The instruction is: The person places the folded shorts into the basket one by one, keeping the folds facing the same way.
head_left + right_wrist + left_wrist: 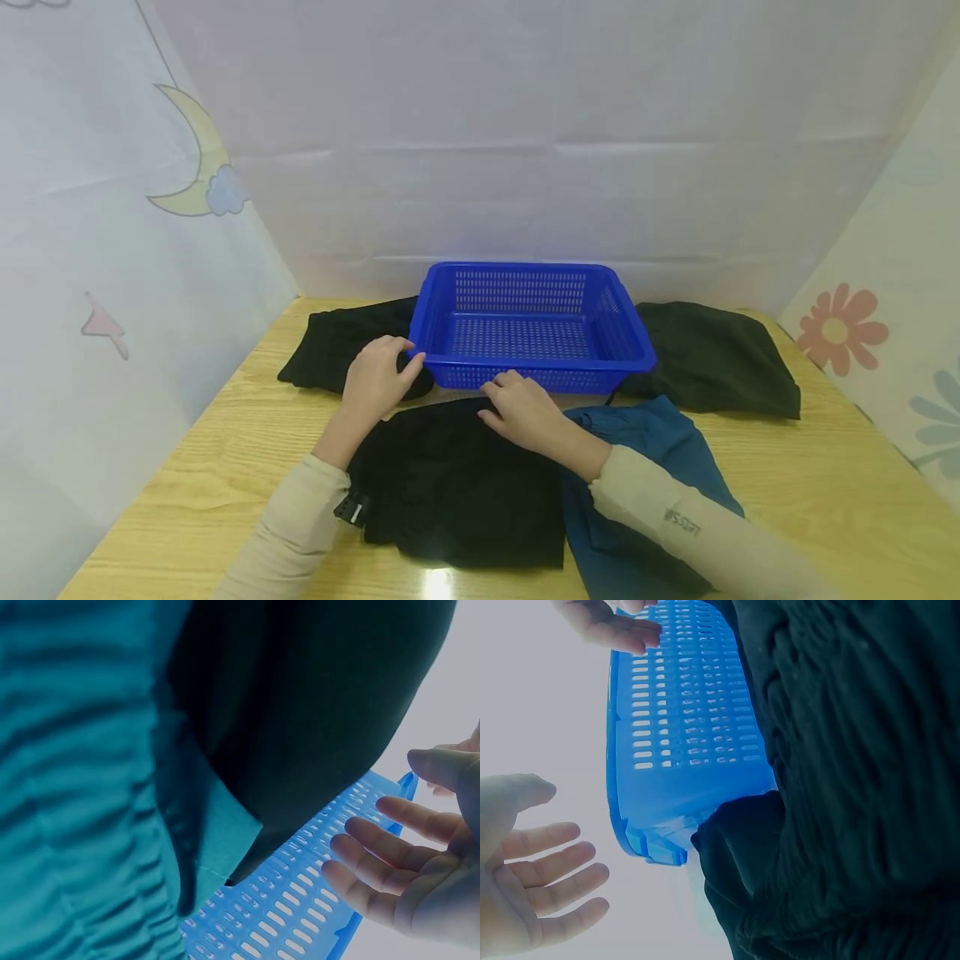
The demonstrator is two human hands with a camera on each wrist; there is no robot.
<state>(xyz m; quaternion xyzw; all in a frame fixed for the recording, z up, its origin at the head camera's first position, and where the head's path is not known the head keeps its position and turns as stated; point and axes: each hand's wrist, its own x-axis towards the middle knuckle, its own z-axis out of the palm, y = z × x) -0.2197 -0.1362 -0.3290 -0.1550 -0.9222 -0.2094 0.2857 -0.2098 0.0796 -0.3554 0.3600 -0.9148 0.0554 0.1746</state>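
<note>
A blue plastic basket (pixel 532 364) with slotted walls stands at the back of the table, and its inside shows bare. My left hand (pixel 378 375) is at the basket's front left corner; in the left wrist view its fingers (pixel 562 870) are spread, with nothing in them. In front of the basket's near wall, my right hand (pixel 521 408) hovers over a folded black garment (pixel 465 492). Its fingers (pixel 382 851) are spread and hold nothing in the right wrist view. Beside the black garment lies a teal garment (pixel 675 442) with a gathered waistband, partly under my right forearm.
Another black garment (pixel 330 337) lies left of the basket, partly behind it. A dark garment (pixel 712 358) lies to its right. Printed cloth walls (pixel 525 167) rise behind and beside the wooden table (pixel 195 492).
</note>
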